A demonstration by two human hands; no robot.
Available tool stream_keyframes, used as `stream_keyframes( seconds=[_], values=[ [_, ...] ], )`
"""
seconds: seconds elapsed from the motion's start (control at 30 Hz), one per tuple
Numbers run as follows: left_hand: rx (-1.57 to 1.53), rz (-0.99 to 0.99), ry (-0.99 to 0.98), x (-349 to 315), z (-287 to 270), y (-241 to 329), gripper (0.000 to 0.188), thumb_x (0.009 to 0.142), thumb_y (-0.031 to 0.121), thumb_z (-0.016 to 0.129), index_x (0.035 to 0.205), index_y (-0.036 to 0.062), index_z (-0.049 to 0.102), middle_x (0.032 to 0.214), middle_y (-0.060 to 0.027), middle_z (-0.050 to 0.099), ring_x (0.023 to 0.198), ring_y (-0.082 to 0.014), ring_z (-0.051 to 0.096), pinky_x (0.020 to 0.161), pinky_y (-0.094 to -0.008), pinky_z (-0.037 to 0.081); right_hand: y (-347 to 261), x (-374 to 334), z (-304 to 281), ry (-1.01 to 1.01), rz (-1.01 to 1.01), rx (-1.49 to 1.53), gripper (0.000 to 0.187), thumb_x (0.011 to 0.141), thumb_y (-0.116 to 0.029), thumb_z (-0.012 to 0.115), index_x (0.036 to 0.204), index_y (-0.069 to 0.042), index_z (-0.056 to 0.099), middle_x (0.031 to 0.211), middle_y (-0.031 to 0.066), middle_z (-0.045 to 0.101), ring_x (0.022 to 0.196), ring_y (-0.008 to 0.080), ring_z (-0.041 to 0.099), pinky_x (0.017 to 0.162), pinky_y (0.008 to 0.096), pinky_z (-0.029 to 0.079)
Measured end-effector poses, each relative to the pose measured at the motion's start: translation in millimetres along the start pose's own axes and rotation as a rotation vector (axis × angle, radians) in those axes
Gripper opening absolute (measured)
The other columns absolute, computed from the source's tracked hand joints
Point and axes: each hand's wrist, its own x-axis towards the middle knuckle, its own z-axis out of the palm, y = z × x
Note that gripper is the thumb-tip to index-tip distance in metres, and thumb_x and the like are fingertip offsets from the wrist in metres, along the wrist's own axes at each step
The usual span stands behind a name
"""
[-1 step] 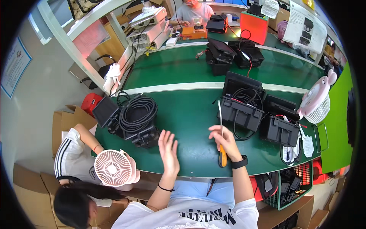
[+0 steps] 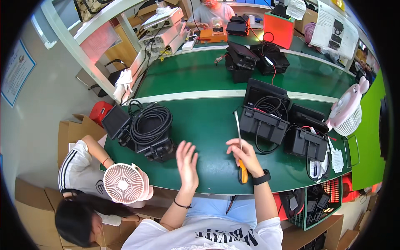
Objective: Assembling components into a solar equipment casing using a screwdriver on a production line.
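One empty left hand (image 2: 188, 170) of mine is spread, well apart from my right hand (image 2: 246, 158), whose fingers curl round an orange-handled screwdriver (image 2: 243, 174), its shaft pointing away from me above the green tabletop (image 2: 208, 129). Just beyond my left fingers sits a black case (image 2: 160, 152) with a coiled black cable (image 2: 167, 121) on it; ahead of my right, two open black boxes (image 2: 264, 126) stand side by side. Farther off are more black units (image 2: 271, 61), then a person in grey (image 2: 226, 12) facing me
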Motion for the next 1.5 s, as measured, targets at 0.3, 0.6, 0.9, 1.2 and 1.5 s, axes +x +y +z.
stream_keyframes(
  seconds=[0.3,0.6,0.9,1.2,1.5],
  values=[
    [0.215,-0.020,-0.309,121.3,128.2,-25.3,0.043,0.091,0.018,0.058,0.133,0.0148,0.049,0.135,-0.0082,0.048,0.119,-0.0191,0.050,0.101,-0.0354,0.038,15.5,8.2,0.5,0.177,-0.040,-0.213,0.027,0.101,-0.026,0.049,0.100,-0.006,0.066,0.069,-0.0006,0.064,0.052,0.0043,0.047,0.046,0.0219,0.036],
    [1.167,0.656,-0.331,254.4,203.8,-87.5,0.061,0.084,0.015,0.066,0.140,0.0205,0.043,0.147,-0.0304,0.018,0.127,-0.0499,0.039,0.108,-0.0493,0.037,20.9,2.7,5.4,0.119,0.057,-0.163,0.023,0.100,-0.025,0.052,0.101,-0.008,0.068,0.071,0.0000,0.066,0.051,0.0061,0.052,0.044,0.0241,0.041],
    [1.035,0.787,-0.112,301.4,198.7,-108.0,0.052,0.073,0.017,0.082,0.114,0.0028,0.054,0.135,-0.0255,0.038,0.121,-0.0431,0.046,0.103,-0.0438,0.042,9.2,6.7,7.3,0.074,0.049,-0.234,0.025,0.099,-0.026,0.051,0.101,-0.008,0.068,0.073,0.0028,0.067,0.059,0.0114,0.058,0.054,0.0273,0.046],
    [0.847,0.851,-0.077,244.5,159.5,-75.0,0.044,0.076,0.008,0.077,0.113,0.0008,0.055,0.124,-0.0217,0.045,0.117,-0.0406,0.047,0.100,-0.0429,0.042,11.2,3.9,3.0,0.077,0.031,-0.156,0.025,0.100,-0.025,0.050,0.099,-0.006,0.067,0.073,0.0014,0.066,0.056,0.0056,0.050,0.051,0.0212,0.040],
    [0.988,0.895,-0.035,137.2,81.5,-60.9,0.036,0.082,0.009,0.073,0.110,0.0017,0.052,0.129,-0.0242,0.036,0.114,-0.0453,0.049,0.094,-0.0472,0.045,-9.3,-41.5,19.1,0.001,-0.036,0.161,0.035,0.105,-0.029,0.040,0.128,-0.004,0.050,0.110,0.0102,0.062,0.075,0.0134,0.063,0.063,0.0242,0.052]
  ],
)
